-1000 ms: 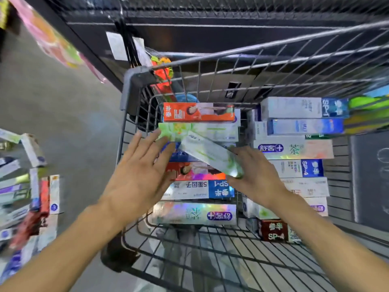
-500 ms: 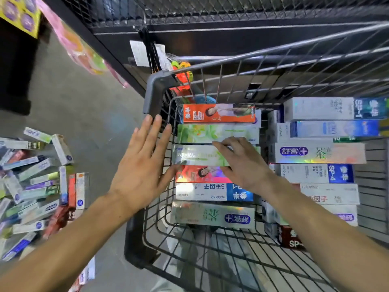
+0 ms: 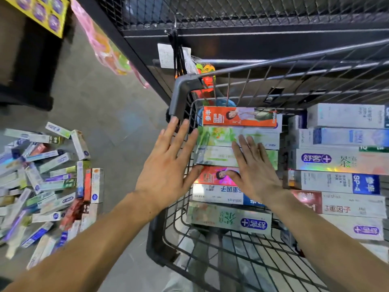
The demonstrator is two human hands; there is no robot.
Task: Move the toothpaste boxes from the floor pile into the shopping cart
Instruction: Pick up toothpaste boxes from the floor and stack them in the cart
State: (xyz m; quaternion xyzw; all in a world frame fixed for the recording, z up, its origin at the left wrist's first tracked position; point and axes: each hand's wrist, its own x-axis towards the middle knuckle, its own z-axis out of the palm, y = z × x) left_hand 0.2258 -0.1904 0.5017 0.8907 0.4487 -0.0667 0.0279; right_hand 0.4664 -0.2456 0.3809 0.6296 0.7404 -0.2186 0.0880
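The right hand (image 3: 252, 173) lies flat, fingers spread, covering part of the green box (image 3: 216, 156) in the cart (image 3: 183, 89). The left hand (image 3: 168, 165) is spread too (holding nothing); the floor pile (image 3: 42, 182) runs off-frame.

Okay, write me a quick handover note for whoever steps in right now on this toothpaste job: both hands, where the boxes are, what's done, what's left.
Left hand: open, holding nothing, fingers straight, at the left wall of the shopping cart.
Right hand: open, flat over the pale green box in the cart's left column; holding nothing.
Done: two neat columns of boxes lie in the cart, the left one topped at the far end by an orange box.
Left: a big floor pile of toothpaste boxes remains to the left of the cart. Next, probably reach there for another box.
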